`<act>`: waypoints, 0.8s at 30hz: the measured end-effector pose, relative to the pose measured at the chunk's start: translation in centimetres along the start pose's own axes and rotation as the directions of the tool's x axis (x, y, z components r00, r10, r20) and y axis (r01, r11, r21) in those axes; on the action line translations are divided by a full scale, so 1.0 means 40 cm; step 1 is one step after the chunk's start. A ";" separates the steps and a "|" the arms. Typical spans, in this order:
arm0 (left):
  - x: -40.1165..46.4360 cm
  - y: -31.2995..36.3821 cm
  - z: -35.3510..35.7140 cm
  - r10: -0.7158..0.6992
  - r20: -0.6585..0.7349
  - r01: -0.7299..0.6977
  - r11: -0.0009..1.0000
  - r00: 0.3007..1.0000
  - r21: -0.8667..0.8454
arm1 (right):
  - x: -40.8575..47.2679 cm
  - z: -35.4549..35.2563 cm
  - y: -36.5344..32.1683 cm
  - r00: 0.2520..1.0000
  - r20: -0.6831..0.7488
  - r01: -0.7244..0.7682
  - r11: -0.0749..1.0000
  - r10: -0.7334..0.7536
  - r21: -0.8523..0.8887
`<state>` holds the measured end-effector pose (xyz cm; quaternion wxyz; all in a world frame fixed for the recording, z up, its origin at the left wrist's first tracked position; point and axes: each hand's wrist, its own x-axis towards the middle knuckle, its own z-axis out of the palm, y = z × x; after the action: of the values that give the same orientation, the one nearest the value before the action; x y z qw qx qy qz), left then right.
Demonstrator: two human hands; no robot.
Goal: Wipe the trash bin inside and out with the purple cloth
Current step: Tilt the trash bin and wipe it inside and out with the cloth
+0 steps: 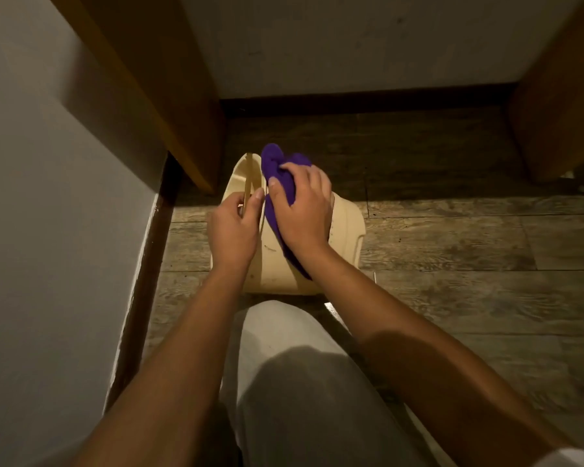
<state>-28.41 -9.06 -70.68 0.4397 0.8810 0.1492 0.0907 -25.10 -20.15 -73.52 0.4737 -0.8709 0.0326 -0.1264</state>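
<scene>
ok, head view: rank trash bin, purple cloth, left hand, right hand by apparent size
1. trash bin, largest, though partly hidden by both hands.
2. purple cloth, partly hidden under the right hand, so its rank is unsure.
3. right hand and left hand look alike; no ranking between them.

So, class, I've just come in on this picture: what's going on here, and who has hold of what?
A person is crouched on a wooden floor cleaning a cream trash bin that appears tipped on its side. The left hand pinches the bin's thin handle or rim edge to steady it. The right hand presses the purple cloth against the bin near its opening. Whether the inside has been wiped yet cannot be told.
</scene>
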 end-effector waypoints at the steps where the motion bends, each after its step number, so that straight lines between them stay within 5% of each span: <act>1: -0.005 -0.004 0.007 -0.003 -0.013 0.003 1.000 1.000 0.003 | -0.009 0.003 0.012 1.000 0.017 0.013 1.000 -0.013 -0.011; 6: -0.006 -0.025 0.028 0.009 0.114 -0.006 1.000 0.993 -0.024 | -0.036 0.022 0.092 0.997 0.077 0.007 0.998 -0.002 -0.070; 13: -0.006 -0.077 0.026 -0.113 0.084 0.120 0.989 0.990 -0.087 | -0.047 -0.017 0.279 0.966 -0.100 -0.254 0.941 0.237 -0.225; 19: -0.014 -0.086 0.013 -0.112 0.077 0.119 0.989 0.991 -0.091 | -0.038 -0.115 0.422 0.781 0.015 -0.602 0.760 0.624 -0.245; 24: -0.011 -0.083 0.008 -0.030 0.101 0.035 0.998 0.994 -0.050 | 0.062 -0.170 0.293 0.898 -0.097 -0.435 0.899 0.428 -0.057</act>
<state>-29.32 -7.56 -73.54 0.4708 0.8702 0.1390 0.0431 -23.69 -32.60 -79.29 0.4543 -0.8537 0.2490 -0.0524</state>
